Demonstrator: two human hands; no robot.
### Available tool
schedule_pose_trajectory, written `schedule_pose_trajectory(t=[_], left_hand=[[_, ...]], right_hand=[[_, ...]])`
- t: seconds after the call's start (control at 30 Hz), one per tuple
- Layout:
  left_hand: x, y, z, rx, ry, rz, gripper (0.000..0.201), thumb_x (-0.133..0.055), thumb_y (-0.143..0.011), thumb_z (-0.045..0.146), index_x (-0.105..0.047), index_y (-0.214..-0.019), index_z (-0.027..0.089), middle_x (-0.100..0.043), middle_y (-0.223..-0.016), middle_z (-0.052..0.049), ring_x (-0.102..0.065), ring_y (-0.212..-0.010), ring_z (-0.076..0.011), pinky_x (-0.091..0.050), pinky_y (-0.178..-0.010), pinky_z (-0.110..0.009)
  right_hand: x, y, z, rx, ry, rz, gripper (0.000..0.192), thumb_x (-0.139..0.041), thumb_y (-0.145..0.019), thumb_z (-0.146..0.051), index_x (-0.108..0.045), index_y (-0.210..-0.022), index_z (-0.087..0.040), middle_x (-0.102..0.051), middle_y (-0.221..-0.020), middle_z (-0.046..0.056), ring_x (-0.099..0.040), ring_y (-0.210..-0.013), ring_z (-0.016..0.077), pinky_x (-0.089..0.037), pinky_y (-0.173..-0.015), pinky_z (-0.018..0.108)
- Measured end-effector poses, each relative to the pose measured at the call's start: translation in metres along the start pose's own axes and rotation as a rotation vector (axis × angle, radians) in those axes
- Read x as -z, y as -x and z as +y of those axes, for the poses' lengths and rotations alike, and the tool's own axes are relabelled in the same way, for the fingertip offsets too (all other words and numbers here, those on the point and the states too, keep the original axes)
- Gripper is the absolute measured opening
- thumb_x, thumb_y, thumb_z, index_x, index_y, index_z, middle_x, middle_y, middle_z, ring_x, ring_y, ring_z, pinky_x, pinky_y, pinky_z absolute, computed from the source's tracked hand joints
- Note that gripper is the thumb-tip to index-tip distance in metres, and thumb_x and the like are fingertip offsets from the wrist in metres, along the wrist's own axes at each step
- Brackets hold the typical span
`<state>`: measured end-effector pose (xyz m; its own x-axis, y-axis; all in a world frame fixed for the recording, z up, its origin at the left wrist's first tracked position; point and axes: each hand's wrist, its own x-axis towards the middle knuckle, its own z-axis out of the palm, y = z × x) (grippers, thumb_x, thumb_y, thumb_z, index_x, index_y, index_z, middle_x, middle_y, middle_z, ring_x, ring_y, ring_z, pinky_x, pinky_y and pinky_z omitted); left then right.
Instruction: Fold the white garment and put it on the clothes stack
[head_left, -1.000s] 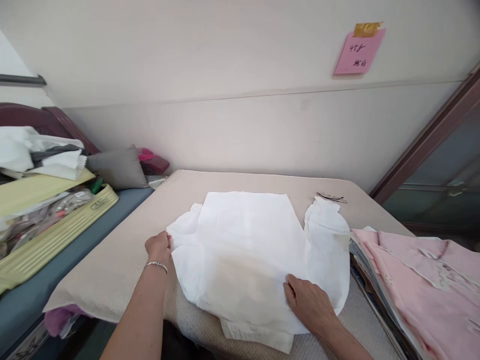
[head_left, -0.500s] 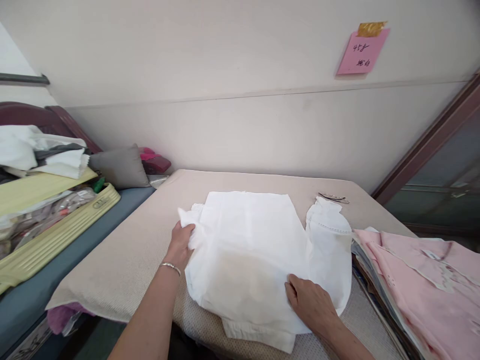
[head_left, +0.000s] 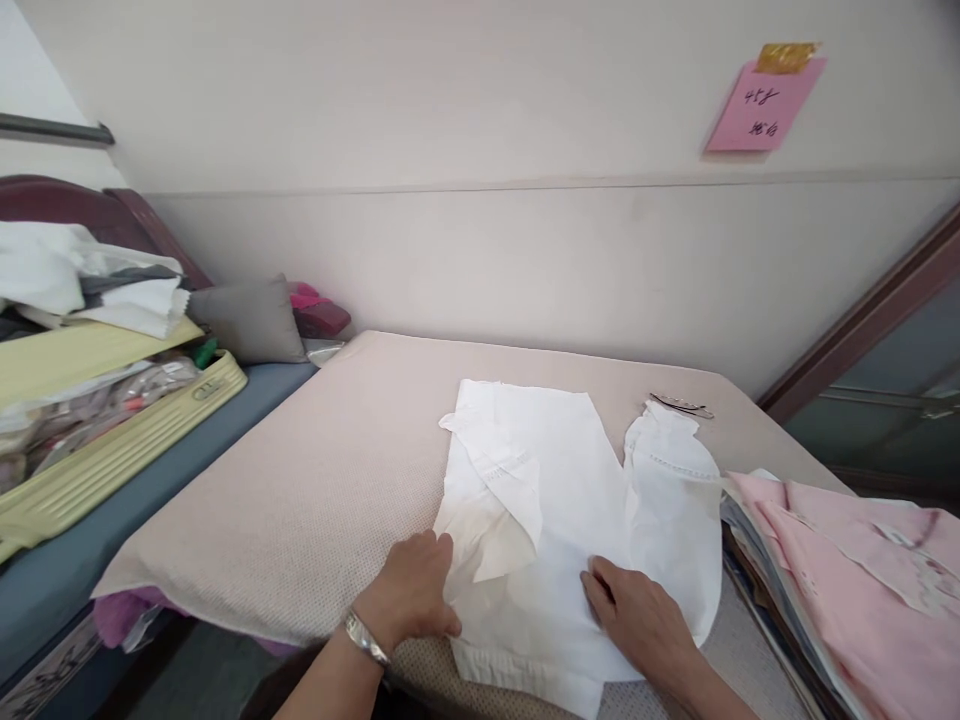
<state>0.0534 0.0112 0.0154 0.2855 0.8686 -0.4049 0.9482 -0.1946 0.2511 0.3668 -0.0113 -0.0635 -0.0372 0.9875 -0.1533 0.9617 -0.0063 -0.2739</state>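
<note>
A white blouse (head_left: 574,480) lies spread on the beige-covered table. Its left sleeve (head_left: 499,470) is folded inward over the body, while the right sleeve (head_left: 671,500), with a gathered cuff, sticks out to the side. At the lower left edge of the cloth is my left hand (head_left: 412,590), thumb and fingers apart, touching the folded side. My right hand (head_left: 637,610) rests on the lower right of the blouse with its fingers curled together against the fabric. The fabric under both hands is partly hidden.
Folded garments with a pink one (head_left: 877,560) on top are stacked at the right. Glasses (head_left: 682,405) lie near the far edge of the beige cover (head_left: 330,480). A yellow bed rail (head_left: 127,450), bagged items and a grey pillow (head_left: 251,318) are left. A pink note (head_left: 765,105) hangs on the wall.
The left sleeve and side have been folded inward onto the blouse. My left hand has let go of the sleeve and moved down to the lower left edge. The right hand stays on the fabric.
</note>
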Motion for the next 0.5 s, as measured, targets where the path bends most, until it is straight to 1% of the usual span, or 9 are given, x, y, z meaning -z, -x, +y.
schedule_pose_trajectory(t=[0.03,0.1,0.17,0.23,0.3,0.37,0.4,0.47,0.5], left_hand=[[-0.005,0.002,-0.001,0.006,-0.024,-0.017,0.058,-0.078,-0.057,0.032,-0.059,-0.110,0.017,-0.063,-0.117,-0.019,-0.061,-0.105,-0.0374,-0.048,-0.086,-0.047],[-0.012,0.004,0.000,0.005,-0.047,-0.020,0.053,-0.069,-0.062,0.017,-0.058,-0.114,0.015,-0.061,-0.119,-0.021,-0.059,-0.107,-0.0372,-0.048,-0.086,-0.047],[-0.014,0.002,0.002,-0.015,-0.046,-0.012,0.048,-0.060,-0.066,0.009,-0.058,-0.114,0.015,-0.060,-0.118,-0.022,-0.058,-0.109,-0.0367,-0.048,-0.085,-0.048],[-0.014,0.000,0.004,-0.053,-0.030,-0.009,0.045,-0.057,-0.068,0.008,-0.059,-0.113,0.016,-0.060,-0.118,-0.022,-0.057,-0.109,-0.0371,-0.048,-0.086,-0.049],[-0.014,-0.002,0.005,-0.104,-0.017,-0.010,0.041,-0.055,-0.071,0.010,-0.060,-0.111,0.016,-0.061,-0.116,-0.021,-0.057,-0.110,-0.0370,-0.047,-0.089,-0.050],[-0.014,-0.002,0.005,-0.152,-0.016,-0.019,0.036,-0.052,-0.074,0.011,-0.062,-0.109,0.017,-0.062,-0.115,-0.021,-0.057,-0.110,-0.0362,-0.046,-0.092,-0.052],[-0.013,-0.002,0.005,-0.172,-0.019,-0.019,0.035,-0.049,-0.076,0.011,-0.063,-0.107,0.016,-0.063,-0.114,-0.021,-0.058,-0.109,-0.0360,-0.046,-0.092,-0.052],[-0.012,-0.002,0.004,-0.203,-0.022,-0.018,0.033,-0.047,-0.077,0.011,-0.065,-0.104,0.015,-0.064,-0.112,-0.021,-0.059,-0.108,-0.0354,-0.046,-0.092,-0.052],[-0.012,-0.002,0.002,-0.217,-0.018,-0.016,0.032,-0.048,-0.076,0.011,-0.065,-0.102,0.016,-0.065,-0.111,-0.020,-0.060,-0.106,-0.0347,-0.046,-0.090,-0.051]], right_hand=[[0.003,-0.002,0.001,-0.009,-0.046,-0.009,0.033,-0.035,-0.099,-0.039,-0.044,-0.071,-0.024,-0.066,-0.070,0.002,-0.062,-0.069,0.0212,-0.028,-0.060,0.030],[0.012,-0.009,-0.003,-0.027,-0.131,-0.008,0.037,-0.034,-0.100,-0.045,-0.042,-0.070,-0.024,-0.064,-0.067,0.001,-0.060,-0.066,0.0196,-0.031,-0.061,0.030],[0.024,-0.024,-0.022,-0.024,-0.165,0.046,0.036,-0.035,-0.099,-0.049,-0.044,-0.074,-0.025,-0.064,-0.069,0.000,-0.059,-0.066,0.0187,-0.034,-0.063,0.030],[0.034,-0.048,-0.054,0.016,-0.139,0.127,0.031,-0.039,-0.098,-0.050,-0.048,-0.083,-0.024,-0.066,-0.078,0.002,-0.060,-0.070,0.0184,-0.036,-0.064,0.030],[0.035,-0.078,-0.096,0.076,-0.096,0.178,0.028,-0.043,-0.096,-0.050,-0.052,-0.094,-0.023,-0.068,-0.092,0.004,-0.062,-0.078,0.0189,-0.038,-0.066,0.029],[0.028,-0.110,-0.136,0.134,-0.015,0.189,0.028,-0.050,-0.093,-0.043,-0.054,-0.108,-0.020,-0.066,-0.108,0.009,-0.063,-0.090,0.0216,-0.041,-0.072,0.031],[0.023,-0.125,-0.153,0.142,0.014,0.176,0.028,-0.054,-0.090,-0.037,-0.055,-0.111,-0.018,-0.065,-0.113,0.012,-0.062,-0.098,0.0244,-0.042,-0.076,0.032],[0.011,-0.151,-0.176,0.117,-0.011,0.166,0.025,-0.056,-0.086,-0.022,-0.058,-0.110,-0.014,-0.063,-0.116,0.018,-0.060,-0.108,0.0285,-0.043,-0.085,0.036],[0.006,-0.162,-0.181,0.098,-0.037,0.163,0.023,-0.057,-0.084,-0.017,-0.060,-0.106,-0.013,-0.063,-0.115,0.020,-0.059,-0.110,0.0295,-0.043,-0.088,0.038]])
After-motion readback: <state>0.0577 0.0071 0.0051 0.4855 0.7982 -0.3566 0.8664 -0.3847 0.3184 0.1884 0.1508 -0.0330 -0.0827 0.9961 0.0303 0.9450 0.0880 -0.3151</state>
